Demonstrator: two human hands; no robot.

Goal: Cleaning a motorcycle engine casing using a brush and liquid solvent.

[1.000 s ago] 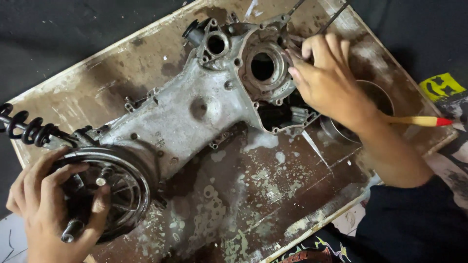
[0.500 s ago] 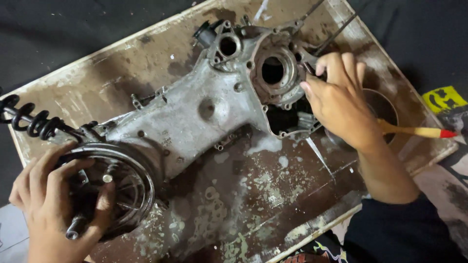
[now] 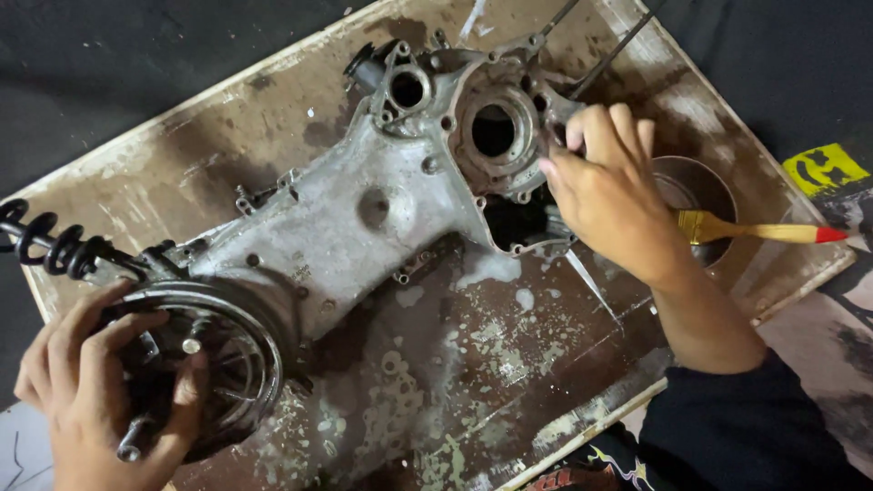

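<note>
Since a second ago the engine crankcase [image 3: 364, 218] has slid toward the board's far edge, my right hand [image 3: 609, 195] following it.

I read this as the cleaning step: right fingers curl at the casing's round bearing bore, whether pinching anything I cannot tell; left hand [image 3: 100, 391] grips the dark finned wheel [image 3: 218, 364] at the crankcase's near end. Beyond lie the paintbrush [image 3: 755, 229] and wet board [image 3: 455, 382]. Next calls for steadying the casing.
</note>
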